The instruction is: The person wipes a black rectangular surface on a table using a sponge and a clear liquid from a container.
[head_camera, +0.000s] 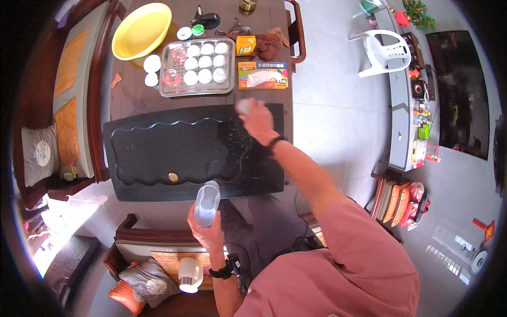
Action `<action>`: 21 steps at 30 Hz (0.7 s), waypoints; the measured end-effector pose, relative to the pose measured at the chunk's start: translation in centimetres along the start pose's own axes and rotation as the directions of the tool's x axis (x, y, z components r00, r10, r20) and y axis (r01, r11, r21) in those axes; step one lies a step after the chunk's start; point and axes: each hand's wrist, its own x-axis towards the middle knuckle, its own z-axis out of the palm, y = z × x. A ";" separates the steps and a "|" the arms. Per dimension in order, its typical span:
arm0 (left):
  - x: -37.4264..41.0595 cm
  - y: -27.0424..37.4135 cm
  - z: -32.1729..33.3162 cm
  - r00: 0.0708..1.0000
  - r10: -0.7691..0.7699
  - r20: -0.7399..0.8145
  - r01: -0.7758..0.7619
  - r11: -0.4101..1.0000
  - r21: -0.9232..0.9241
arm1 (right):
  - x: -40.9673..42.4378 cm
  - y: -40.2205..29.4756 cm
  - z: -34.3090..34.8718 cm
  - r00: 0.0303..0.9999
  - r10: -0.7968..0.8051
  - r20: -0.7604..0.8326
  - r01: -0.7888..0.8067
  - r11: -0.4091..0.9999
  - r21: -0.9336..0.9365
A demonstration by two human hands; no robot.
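Observation:
My left hand (210, 237) grips a translucent plastic container (207, 202) at the near edge of a black tea tray (158, 154). Above that tray's far right part is my right hand (259, 125), its fingers closed around a small whitish thing (243, 106) too blurred to name. Water drops (237, 142) lie on the tray's right side, inside a wavy groove. A round, brass-coloured drain (173, 177) sits near the tray's front edge. Beyond it stands a clear plastic tray (198, 91) with rows of small white cups (204, 62) and two pinkish clear ones (172, 77).
Two white round pieces (151, 63) and a yellow basin (141, 31) stand at the left. A printed tissue box (262, 75), an orange box (245, 45) and a brown cloth (269, 45) lie at the right. Behind my left hand is a bench with a white jug (190, 273).

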 end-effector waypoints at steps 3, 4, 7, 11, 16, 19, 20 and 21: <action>0.0 -0.1 0.2 1.000 0.007 -0.011 -0.007 1.000 -0.009 | 1.6 -5.4 2.1 0.993 -0.074 0.091 0.072 0.997 0.034; 0.2 0.1 0.4 1.000 0.009 -0.013 -0.009 1.000 -0.029 | 1.9 -5.8 2.6 0.987 -0.136 0.090 0.133 0.990 0.037; 0.1 0.8 -0.2 1.000 0.012 0.003 -0.012 1.000 -0.005 | 1.2 -3.6 1.0 0.965 -0.224 0.133 0.215 0.973 0.079; 0.3 0.1 -0.1 1.000 0.001 -0.005 -0.001 0.999 -0.038 | -0.2 4.5 -3.6 0.993 0.116 0.014 -0.114 0.989 -0.094; 0.2 -0.3 -0.2 0.999 -0.028 0.024 0.029 0.999 -0.046 | -6.9 5.7 -1.7 0.999 0.025 -0.038 -0.030 0.991 -0.131; 0.3 0.0 -1.0 0.999 -0.049 -0.003 0.048 0.998 -0.041 | -7.5 4.4 -1.5 0.996 -0.035 0.087 0.042 0.996 -0.078; 0.3 0.1 -1.2 0.998 -0.059 -0.013 0.058 0.998 -0.038 | -7.4 4.2 -1.8 0.989 -0.022 0.146 0.030 0.998 -0.056; 0.4 -0.1 -1.4 0.998 -0.058 -0.022 0.057 0.997 -0.052 | -5.6 3.9 -2.0 0.999 -0.002 0.052 0.005 0.998 -0.060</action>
